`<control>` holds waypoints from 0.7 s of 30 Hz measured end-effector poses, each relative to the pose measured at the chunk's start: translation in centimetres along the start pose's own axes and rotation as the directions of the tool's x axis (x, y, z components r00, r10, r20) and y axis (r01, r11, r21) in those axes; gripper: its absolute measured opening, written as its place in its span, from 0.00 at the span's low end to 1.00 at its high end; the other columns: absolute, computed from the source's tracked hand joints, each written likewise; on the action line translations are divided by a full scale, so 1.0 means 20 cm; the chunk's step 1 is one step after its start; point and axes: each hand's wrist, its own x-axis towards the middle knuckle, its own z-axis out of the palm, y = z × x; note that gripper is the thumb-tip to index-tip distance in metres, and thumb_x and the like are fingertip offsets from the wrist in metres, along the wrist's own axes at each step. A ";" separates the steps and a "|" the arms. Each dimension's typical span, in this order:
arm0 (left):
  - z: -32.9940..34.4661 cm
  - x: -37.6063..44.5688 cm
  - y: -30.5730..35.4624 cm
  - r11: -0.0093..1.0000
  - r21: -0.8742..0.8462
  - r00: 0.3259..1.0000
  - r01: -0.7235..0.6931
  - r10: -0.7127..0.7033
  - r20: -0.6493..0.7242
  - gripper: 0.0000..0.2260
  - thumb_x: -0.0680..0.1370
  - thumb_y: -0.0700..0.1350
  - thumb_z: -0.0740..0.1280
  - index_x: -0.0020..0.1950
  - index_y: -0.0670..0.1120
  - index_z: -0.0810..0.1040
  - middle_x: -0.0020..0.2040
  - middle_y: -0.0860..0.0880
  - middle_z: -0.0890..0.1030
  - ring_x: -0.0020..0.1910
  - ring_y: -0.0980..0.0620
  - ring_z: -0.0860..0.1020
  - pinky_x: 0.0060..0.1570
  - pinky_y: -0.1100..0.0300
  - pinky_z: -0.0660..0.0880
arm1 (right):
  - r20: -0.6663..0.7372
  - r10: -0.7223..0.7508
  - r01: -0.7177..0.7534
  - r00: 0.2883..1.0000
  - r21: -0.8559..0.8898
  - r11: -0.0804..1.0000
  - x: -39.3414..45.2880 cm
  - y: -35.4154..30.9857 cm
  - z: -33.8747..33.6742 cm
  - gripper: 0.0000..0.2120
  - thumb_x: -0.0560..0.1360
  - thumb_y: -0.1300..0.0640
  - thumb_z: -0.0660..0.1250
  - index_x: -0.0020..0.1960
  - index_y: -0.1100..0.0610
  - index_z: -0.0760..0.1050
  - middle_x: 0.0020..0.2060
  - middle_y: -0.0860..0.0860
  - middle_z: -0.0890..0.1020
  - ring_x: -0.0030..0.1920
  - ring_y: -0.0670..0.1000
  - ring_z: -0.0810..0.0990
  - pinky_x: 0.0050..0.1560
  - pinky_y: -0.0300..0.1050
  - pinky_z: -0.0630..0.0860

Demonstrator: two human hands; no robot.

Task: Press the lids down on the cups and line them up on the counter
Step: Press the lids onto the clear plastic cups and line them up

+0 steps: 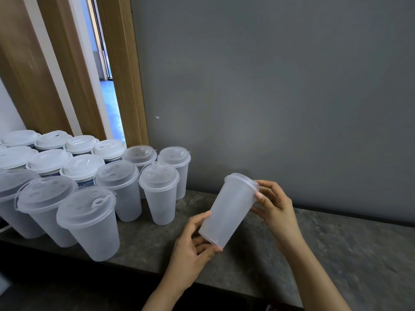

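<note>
Frosted cup (229,209) is being held tilted in the air above the tabletop (336,243), long axis running from base at lower left up to lid (243,179) at upper right, lid end pointing toward the wall. Left hand (195,245) is cupping the base, fingers curled round it. Right hand (275,205) is gripping the rim, thumb and fingers pinching the lid edge; this hand is the nearer one to the lid. Row of lidded cups (159,189) is standing well apart to the left. Judgement: the lid is likely being seated; the next slot is lying just right of the end cup.
</note>
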 end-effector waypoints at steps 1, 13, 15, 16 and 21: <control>0.00 0.00 0.00 1.000 -0.017 1.000 -0.009 0.009 0.008 0.35 0.65 0.53 0.81 0.68 0.61 0.70 0.65 0.58 0.75 0.62 0.47 0.78 0.53 0.56 0.78 | 0.009 0.001 -0.001 1.000 0.005 1.000 0.00 0.00 0.01 0.09 0.81 0.64 0.63 0.57 0.54 0.78 0.49 0.44 0.84 0.52 0.46 0.84 0.43 0.39 0.82; -0.02 -0.01 -0.03 0.993 0.053 0.995 -0.102 0.101 0.006 0.26 0.66 0.46 0.80 0.61 0.57 0.76 0.70 0.61 0.70 0.70 0.56 0.70 0.58 0.59 0.76 | -0.032 0.075 -0.077 0.997 -0.068 0.995 0.00 -0.02 0.06 0.22 0.69 0.41 0.72 0.55 0.53 0.74 0.53 0.49 0.80 0.50 0.40 0.82 0.41 0.39 0.82; -0.02 -0.01 -0.02 0.986 0.100 0.991 -0.136 0.137 -0.004 0.24 0.66 0.44 0.80 0.59 0.57 0.78 0.72 0.60 0.69 0.72 0.54 0.68 0.60 0.57 0.77 | -0.043 0.098 -0.100 0.994 -0.068 0.993 0.00 -0.02 0.07 0.26 0.65 0.39 0.72 0.56 0.53 0.73 0.54 0.49 0.79 0.49 0.43 0.83 0.40 0.39 0.82; -0.02 -0.01 -0.02 0.978 0.139 0.988 -0.154 0.157 -0.011 0.23 0.66 0.43 0.79 0.58 0.58 0.79 0.72 0.60 0.69 0.72 0.54 0.68 0.60 0.56 0.77 | -0.044 0.113 -0.116 0.993 -0.071 0.991 0.00 -0.02 0.08 0.28 0.64 0.38 0.72 0.57 0.53 0.72 0.54 0.49 0.78 0.49 0.45 0.83 0.40 0.39 0.82; 0.01 -0.02 0.01 0.949 0.230 0.976 -0.215 0.220 0.003 0.16 0.71 0.51 0.75 0.58 0.60 0.81 0.72 0.60 0.68 0.72 0.55 0.68 0.60 0.57 0.76 | -0.073 0.200 -0.202 0.977 -0.018 0.979 -0.01 -0.02 0.10 0.33 0.64 0.36 0.70 0.62 0.53 0.69 0.56 0.49 0.77 0.52 0.48 0.82 0.41 0.40 0.82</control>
